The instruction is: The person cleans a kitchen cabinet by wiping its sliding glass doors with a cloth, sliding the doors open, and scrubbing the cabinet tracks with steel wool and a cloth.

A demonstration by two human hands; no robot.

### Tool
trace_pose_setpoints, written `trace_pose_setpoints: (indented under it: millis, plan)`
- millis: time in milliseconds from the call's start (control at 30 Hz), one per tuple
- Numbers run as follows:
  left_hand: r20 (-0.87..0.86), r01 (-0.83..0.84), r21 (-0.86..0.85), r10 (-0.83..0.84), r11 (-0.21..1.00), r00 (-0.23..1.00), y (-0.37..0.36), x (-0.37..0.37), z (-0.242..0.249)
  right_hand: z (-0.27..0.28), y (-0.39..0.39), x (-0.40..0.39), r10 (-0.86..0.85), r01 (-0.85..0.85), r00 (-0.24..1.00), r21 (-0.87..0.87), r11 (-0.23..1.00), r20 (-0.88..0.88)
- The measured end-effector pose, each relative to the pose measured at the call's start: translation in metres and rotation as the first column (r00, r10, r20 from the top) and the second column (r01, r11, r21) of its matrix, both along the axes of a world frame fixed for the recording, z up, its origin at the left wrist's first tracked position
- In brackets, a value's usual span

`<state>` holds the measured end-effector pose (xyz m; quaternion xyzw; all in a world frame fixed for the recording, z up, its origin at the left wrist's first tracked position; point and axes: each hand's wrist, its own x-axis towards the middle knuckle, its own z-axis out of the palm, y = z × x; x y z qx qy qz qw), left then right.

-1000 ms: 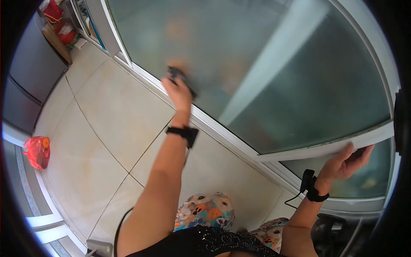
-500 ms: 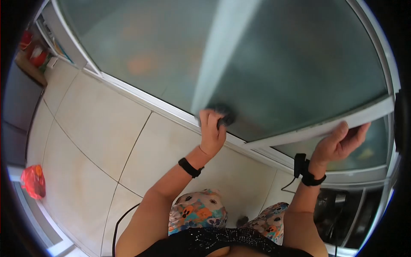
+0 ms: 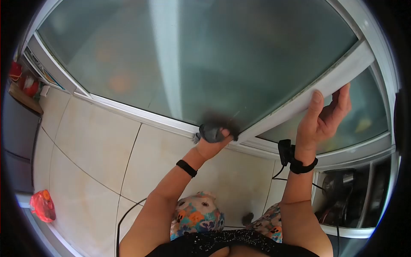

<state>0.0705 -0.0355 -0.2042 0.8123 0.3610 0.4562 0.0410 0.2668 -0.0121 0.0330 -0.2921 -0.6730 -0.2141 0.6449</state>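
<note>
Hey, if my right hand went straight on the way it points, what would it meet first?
Most likely the white door frame, which your right hand overlaps at the thumb. Depth is unclear there, so the fingers might pass behind it instead.

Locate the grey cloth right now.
The cloth is near the centre of the head view, in the left hand, at the lower edge of the large glass pane.
</note>
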Motion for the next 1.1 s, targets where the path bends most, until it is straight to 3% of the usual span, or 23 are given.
trace_pose_setpoints:
  millis: [33,100,200,300,367,467,500,567,667,767,833,900,1000,1100]
  plan:
    - [-0.006,-0.001,-0.004,0.001,1.0,1.0,0.0,-0.002,0.037,0.0,-0.002,0.0,0.001,-0.001,1.0,-0.004,1.0,-0.006]
    - [-0.039,-0.052,0.38,0.072,0.924,0.997,0.004,-0.003,0.112,-0.001,-0.004,0.0,-0.046,0.046,0.999,-0.01,0.999,0.029]
    - [0.114,-0.124,0.449,0.081,0.885,0.99,0.018,0.003,0.16,0.004,-0.002,0.0,-0.058,0.059,0.997,-0.021,0.998,0.052]
    - [0.046,-0.083,0.323,0.071,0.943,0.996,0.011,0.001,0.081,0.012,-0.008,-0.002,-0.096,0.1,0.991,-0.03,0.995,0.093]
    - [-0.088,-0.077,0.052,0.082,0.996,0.993,-0.009,-0.008,0.002,0.011,-0.007,-0.005,-0.097,0.099,0.993,-0.024,0.995,0.066]
    - [0.013,-0.059,-0.05,0.06,0.997,0.998,-0.003,-0.006,-0.023,0.005,-0.004,-0.002,-0.102,0.103,0.994,-0.024,0.994,0.05]
    - [0.015,-0.063,-0.062,0.064,0.996,0.998,-0.007,-0.002,-0.004,0.003,-0.004,-0.004,-0.106,0.108,0.993,-0.037,0.993,0.047]
    - [0.107,-0.115,0.144,0.1,0.983,0.989,-0.004,0.006,0.078,0.005,-0.003,-0.006,-0.093,0.094,0.995,-0.029,0.995,0.044]
    - [0.224,-0.144,0.155,0.107,0.977,0.969,0.002,0.011,0.125,0.009,-0.003,-0.007,-0.101,0.102,0.993,-0.008,0.995,0.057]
    - [0.287,-0.216,0.03,0.199,0.976,0.937,-0.002,0.012,0.073,0.015,-0.008,-0.009,-0.123,0.124,0.989,-0.015,0.992,0.082]
    - [0.254,-0.221,0.007,0.212,0.975,0.944,-0.001,0.007,0.024,0.015,-0.009,-0.01,-0.126,0.127,0.989,-0.009,0.992,0.075]
    - [0.204,-0.321,-0.126,0.341,0.939,0.918,-0.002,0.009,0.004,0.011,-0.008,-0.007,-0.11,0.112,0.992,-0.035,0.993,0.066]
    - [0.275,-0.307,-0.022,0.301,0.951,0.913,0.005,0.014,0.087,0.005,-0.009,-0.005,-0.11,0.113,0.992,-0.052,0.992,0.057]
    - [0.258,-0.302,0.146,0.259,0.942,0.931,0.01,0.01,0.084,0.008,-0.01,-0.007,-0.119,0.122,0.992,-0.048,0.991,0.05]
